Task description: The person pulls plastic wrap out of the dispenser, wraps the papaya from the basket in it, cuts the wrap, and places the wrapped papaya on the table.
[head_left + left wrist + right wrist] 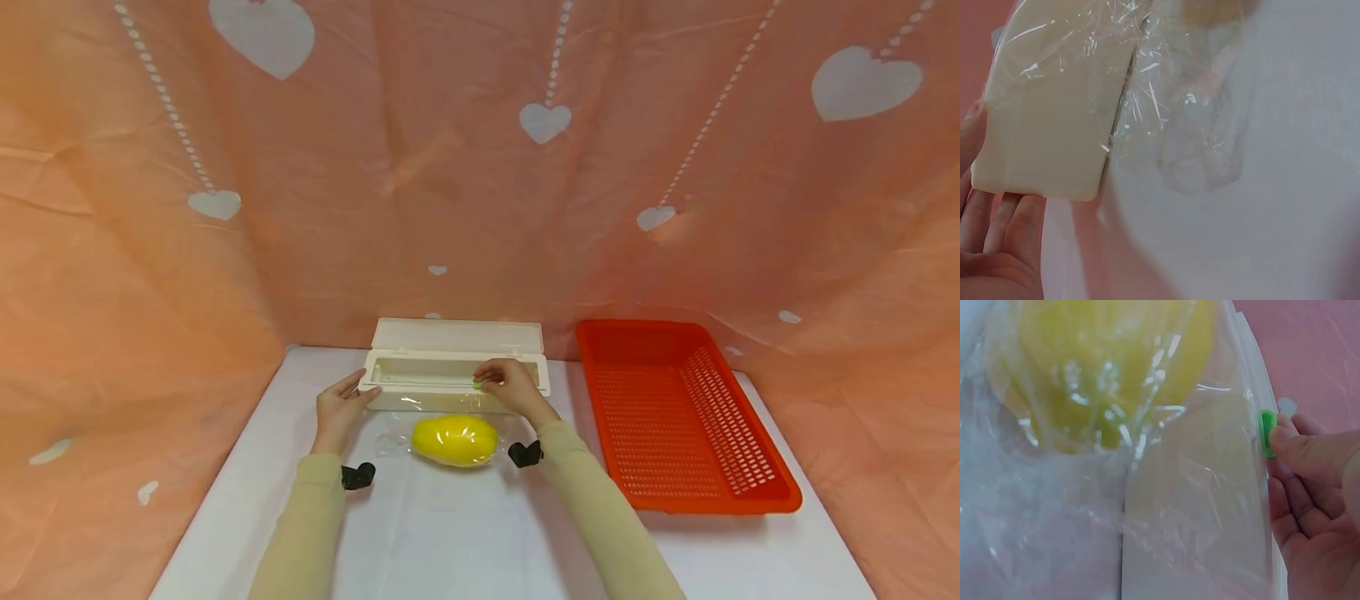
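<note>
A long cream-white cling film dispenser (427,402) lies with its lid (457,335) raised at the back. My left hand (341,408) grips its left end, thumb on the near rim; in the left wrist view the fingers (1022,225) reach round the end. With thumb and fingers my right hand (513,390) pinches a small green slide cutter (1267,432) on the dispenser's long rim. Clear cling film (1147,94) drapes down the dispenser's front and over a smooth, oval yellow fruit (453,440), which lies on its side between the wrists.
To the right stands an orange-red plastic basket (716,500) with perforated walls. A white cloth (450,533) covers the table. An orange-pink curtain (450,208) with white hearts hangs close behind and along both sides.
</note>
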`<state>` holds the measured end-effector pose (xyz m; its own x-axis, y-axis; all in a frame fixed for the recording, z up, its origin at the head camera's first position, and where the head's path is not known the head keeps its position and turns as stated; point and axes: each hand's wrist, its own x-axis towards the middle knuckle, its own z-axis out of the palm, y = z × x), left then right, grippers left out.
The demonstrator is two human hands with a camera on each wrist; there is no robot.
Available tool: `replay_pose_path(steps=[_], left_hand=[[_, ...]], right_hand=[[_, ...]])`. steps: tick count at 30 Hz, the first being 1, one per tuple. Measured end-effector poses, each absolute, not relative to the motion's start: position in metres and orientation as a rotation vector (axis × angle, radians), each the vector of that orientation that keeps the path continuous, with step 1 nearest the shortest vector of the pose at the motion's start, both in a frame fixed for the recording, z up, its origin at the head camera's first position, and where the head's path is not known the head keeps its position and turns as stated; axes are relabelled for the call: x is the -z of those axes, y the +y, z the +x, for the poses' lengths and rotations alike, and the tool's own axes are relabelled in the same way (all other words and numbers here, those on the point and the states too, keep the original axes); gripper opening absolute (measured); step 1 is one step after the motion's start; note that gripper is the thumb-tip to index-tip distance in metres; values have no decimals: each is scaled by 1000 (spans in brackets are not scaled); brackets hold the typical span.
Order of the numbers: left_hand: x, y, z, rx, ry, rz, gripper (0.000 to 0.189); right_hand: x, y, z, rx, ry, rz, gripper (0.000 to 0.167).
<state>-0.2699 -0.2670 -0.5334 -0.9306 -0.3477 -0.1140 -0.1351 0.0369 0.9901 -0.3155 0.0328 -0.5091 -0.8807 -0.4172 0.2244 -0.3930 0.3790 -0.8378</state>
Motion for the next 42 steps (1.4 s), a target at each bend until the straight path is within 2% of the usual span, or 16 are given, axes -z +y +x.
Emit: replay_pose_path(steps=[16, 31, 42], left_hand=[[532, -272, -270, 1993, -2118, 490, 55], [532, -265, -268, 2031, -2149, 480, 55], [531, -270, -268, 1959, -2170, 490, 53]], right_hand=[[513, 50, -311, 1646, 2633, -769, 18], [511, 70, -303, 1612, 2690, -646, 16], [513, 49, -311, 1615, 2615, -781, 17]])
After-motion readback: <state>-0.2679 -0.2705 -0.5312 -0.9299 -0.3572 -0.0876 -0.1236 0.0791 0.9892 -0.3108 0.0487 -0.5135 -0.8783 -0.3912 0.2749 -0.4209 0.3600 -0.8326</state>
